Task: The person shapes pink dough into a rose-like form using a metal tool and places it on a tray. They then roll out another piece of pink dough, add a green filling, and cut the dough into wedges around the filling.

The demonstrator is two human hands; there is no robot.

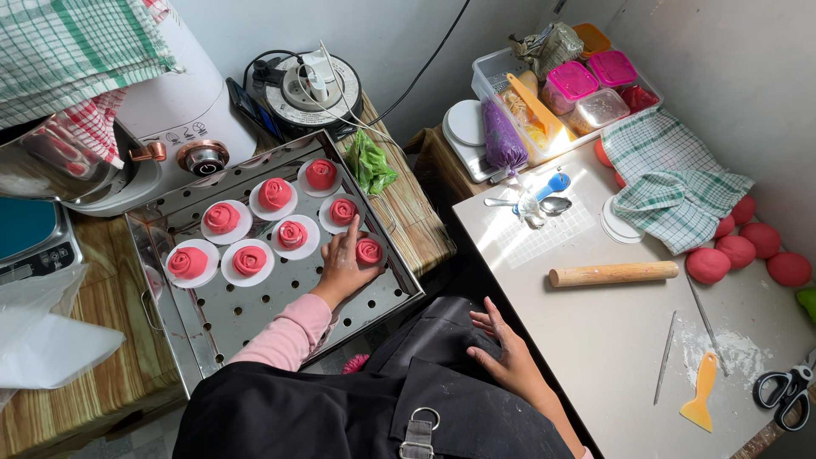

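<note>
A perforated steel tray (280,314) lies on a wooden surface at left and carries several pink rose-shaped dough buns on white paper rounds, such as one bun (249,260). My left hand (342,265) reaches over the tray, its fingers resting on and beside the nearest rose bun (369,251) at the tray's right side. Whether it grips that bun is unclear. My right hand (503,348) rests flat on my dark apron, fingers spread, holding nothing, beside the edge of the pale worktable (612,340).
On the worktable lie a wooden rolling pin (614,273), pink dough balls (708,264), a checked cloth (671,183), a yellow scraper (702,393), scissors (786,388), a spoon and a bin of containers (561,93). A stand mixer (127,144) and scale sit at left.
</note>
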